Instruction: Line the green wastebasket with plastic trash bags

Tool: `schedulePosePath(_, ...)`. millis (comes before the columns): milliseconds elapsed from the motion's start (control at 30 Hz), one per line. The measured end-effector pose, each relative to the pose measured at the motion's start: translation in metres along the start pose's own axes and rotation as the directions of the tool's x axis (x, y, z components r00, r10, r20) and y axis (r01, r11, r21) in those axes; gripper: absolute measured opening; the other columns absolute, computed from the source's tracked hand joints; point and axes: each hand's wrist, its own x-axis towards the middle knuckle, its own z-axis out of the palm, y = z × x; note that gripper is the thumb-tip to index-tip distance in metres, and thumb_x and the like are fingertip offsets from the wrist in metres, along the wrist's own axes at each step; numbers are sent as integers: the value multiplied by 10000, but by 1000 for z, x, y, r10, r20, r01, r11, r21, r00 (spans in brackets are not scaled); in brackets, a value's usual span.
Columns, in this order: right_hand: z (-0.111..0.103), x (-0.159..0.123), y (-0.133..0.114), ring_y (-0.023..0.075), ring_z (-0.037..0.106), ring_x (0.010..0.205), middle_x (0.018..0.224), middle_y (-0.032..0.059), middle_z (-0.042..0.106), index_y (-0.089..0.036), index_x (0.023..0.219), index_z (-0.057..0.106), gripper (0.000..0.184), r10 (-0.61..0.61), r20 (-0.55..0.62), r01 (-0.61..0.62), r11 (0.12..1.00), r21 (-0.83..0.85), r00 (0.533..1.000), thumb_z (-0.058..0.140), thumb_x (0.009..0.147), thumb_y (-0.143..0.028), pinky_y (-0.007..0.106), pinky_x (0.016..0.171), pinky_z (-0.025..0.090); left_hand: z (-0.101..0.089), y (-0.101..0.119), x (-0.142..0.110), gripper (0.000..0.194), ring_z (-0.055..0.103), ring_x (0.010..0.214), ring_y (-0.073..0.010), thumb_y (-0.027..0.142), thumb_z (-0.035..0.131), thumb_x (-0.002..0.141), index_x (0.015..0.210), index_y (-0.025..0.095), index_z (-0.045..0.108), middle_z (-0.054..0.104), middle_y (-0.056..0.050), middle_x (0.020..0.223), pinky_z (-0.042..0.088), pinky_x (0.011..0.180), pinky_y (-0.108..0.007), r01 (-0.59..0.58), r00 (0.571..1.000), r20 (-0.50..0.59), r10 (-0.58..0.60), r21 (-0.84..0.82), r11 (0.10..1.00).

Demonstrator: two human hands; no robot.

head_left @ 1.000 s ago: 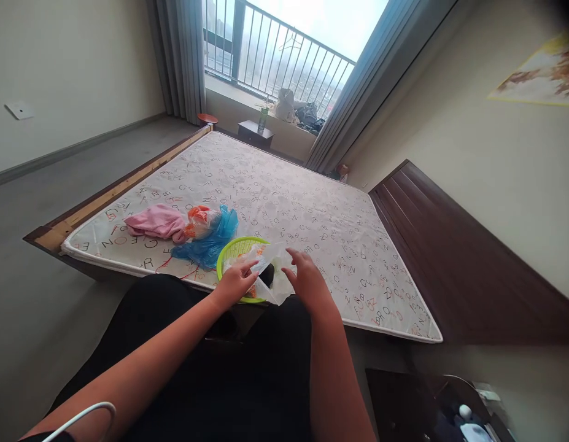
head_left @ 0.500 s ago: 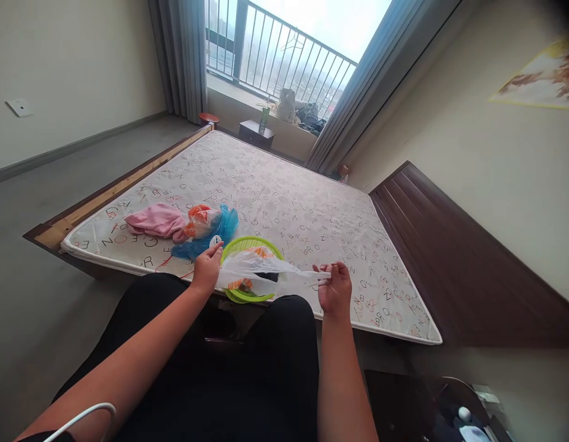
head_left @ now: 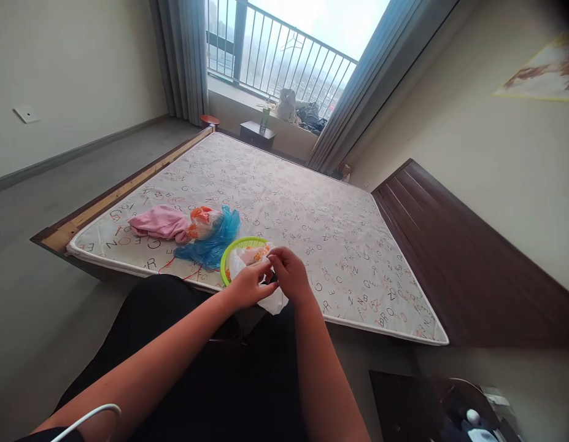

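A white plastic bag (head_left: 275, 302) with orange print lies over the green basket (head_left: 226, 261) at the mattress's near edge. My left hand (head_left: 251, 283) is on the bag, thumb and fingers bent toward each other around a fold of it. Close beside it, my right hand (head_left: 290, 273) pinches the bag's plastic with curled fingers. The two hands nearly touch above the basket and hide much of it. Left of the basket lie a blue plastic bag (head_left: 210, 245), a white and orange bag (head_left: 205, 221) and a pink cloth (head_left: 159, 222).
The letter-printed mattress (head_left: 293, 184) spreads ahead in a wooden bed frame (head_left: 123, 190). A dark headboard (head_left: 468, 258) stands at the right. Beyond are a small nightstand (head_left: 256, 136) with a green bottle (head_left: 264, 120) and a red stool (head_left: 209, 119). A dark table (head_left: 404, 405) is at lower right.
My hands, wide apart with the white bag stretched between them, have come together over the basket. The bag has gone slack, its edge hanging below my hands.
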Motion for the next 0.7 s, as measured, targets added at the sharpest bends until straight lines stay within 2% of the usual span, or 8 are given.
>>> schedulePosePath(67,3,-4,-4,122,579,517,623,-57,599,-245,921,643,175,-37,-29,32,989,-147,999,617,923,-418,254,545,448,8,-3,1,151,513,664,-128,308,699,804,819,160,673,617,-7,743,423,620,-252,13,999,30,-12,-43,999)
schedulePosePath(167,5,-8,-5,126,556,559,626,-47,584,-240,879,668,174,-97,-20,90,968,-236,995,661,893,-414,259,574,440,18,-11,-3,196,573,703,-154,347,715,800,843,158,684,659,-27,770,445,626,-257,83,993,100,-64,-197,977)
schedulePosePath(300,10,-6,1,123,518,521,594,-52,555,-236,886,651,218,-49,46,50,999,-3,998,612,920,-449,267,571,456,26,-18,-8,291,591,680,-166,433,674,847,756,156,671,649,-19,688,437,609,-263,208,970,179,-163,-273,939)
schedulePosePath(367,9,-3,5,136,559,562,616,-46,573,-238,935,646,209,-58,54,54,995,83,997,554,951,-424,292,644,505,26,-20,-9,337,598,678,-169,439,641,876,688,159,662,647,-20,659,445,632,-271,217,965,204,-165,-262,940)
schedulePosePath(467,-1,1,13,182,653,935,976,34,695,-244,1157,648,272,-176,-50,173,983,-63,983,488,943,-291,364,924,512,23,-25,-8,368,621,715,-173,436,613,907,674,162,689,680,-30,682,466,710,-282,180,969,213,-126,-259,949)
schedulePosePath(533,-13,3,19,200,623,1070,1176,70,672,-237,1247,635,374,-190,-49,173,954,-245,981,462,915,-239,388,992,477,20,-28,-7,380,631,739,-172,463,611,911,699,163,710,711,-40,736,471,728,-280,179,976,170,-133,-291,940)
schedulePosePath(633,-30,-1,27,195,629,893,989,46,697,-218,1138,692,307,-33,50,51,908,-417,998,480,928,-290,362,857,494,14,-32,-6,426,617,714,-160,535,614,892,729,159,731,745,-65,818,460,656,-260,231,973,92,-212,-379,896)
schedulePosePath(700,-36,-6,29,179,605,774,821,5,672,-223,1059,706,256,39,57,-10,897,-441,998,525,938,-358,326,756,477,11,-34,-6,441,557,610,-129,576,640,853,809,153,758,744,-64,806,415,563,-244,280,960,107,-260,-432,857)
